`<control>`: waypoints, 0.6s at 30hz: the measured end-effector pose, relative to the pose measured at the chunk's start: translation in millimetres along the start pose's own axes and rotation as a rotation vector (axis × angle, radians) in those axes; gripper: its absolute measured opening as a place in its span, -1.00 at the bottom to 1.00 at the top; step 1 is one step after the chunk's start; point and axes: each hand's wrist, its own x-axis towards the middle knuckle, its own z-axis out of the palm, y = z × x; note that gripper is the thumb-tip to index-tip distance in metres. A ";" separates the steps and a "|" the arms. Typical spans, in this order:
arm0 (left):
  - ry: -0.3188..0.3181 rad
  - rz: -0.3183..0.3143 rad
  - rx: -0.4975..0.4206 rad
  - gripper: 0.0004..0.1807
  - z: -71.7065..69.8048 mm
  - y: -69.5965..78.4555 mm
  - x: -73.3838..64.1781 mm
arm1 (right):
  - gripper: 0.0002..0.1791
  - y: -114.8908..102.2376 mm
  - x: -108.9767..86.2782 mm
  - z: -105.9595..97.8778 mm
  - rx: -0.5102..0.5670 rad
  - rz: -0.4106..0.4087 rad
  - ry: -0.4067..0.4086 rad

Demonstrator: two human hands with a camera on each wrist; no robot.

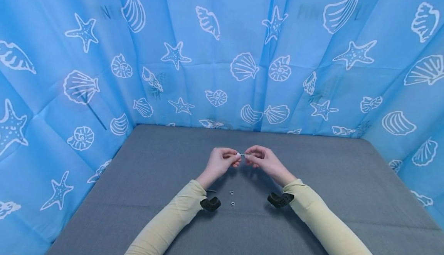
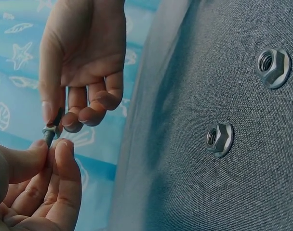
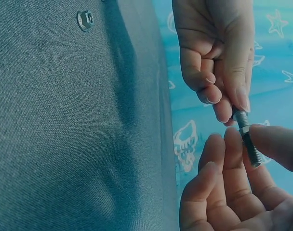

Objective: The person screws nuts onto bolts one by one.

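Both hands meet above the grey table. My left hand (image 1: pixel 221 161) pinches one end of a threaded bolt (image 3: pixel 254 156) between thumb and fingertips. From the other side, my right hand (image 1: pixel 264 161) pinches at a nut (image 2: pixel 51 130) that sits partway along the bolt, thumb and index finger right at it. In the right wrist view the bolt's free threaded end sticks out past the nut, beside the right fingers. The bolt's end in the left hand is mostly hidden by fingertips.
Two loose flange nuts lie on the grey table (image 1: pixel 166 155), a nearer nut (image 1: pixel 232 203) and a farther nut (image 1: pixel 231 192). A thin dark rod (image 1: pixel 211 190) pokes out beside the left sleeve. A blue shell-patterned curtain (image 1: pixel 215 54) hangs around the table's back and sides.
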 end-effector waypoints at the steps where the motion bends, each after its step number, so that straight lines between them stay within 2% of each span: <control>1: -0.001 -0.002 -0.002 -0.86 0.2 0.1 -0.2 | -0.69 -0.2 -0.1 -0.1 -0.010 0.001 0.000; 9: 0.006 0.011 -0.026 -0.85 1.0 2.8 -2.3 | -0.58 -1.9 0.3 0.7 0.012 0.058 -0.005; 18: 0.006 -0.006 -0.020 -0.87 0.1 0.3 -1.2 | -0.66 -5.2 -3.7 -0.1 0.014 -0.006 -0.015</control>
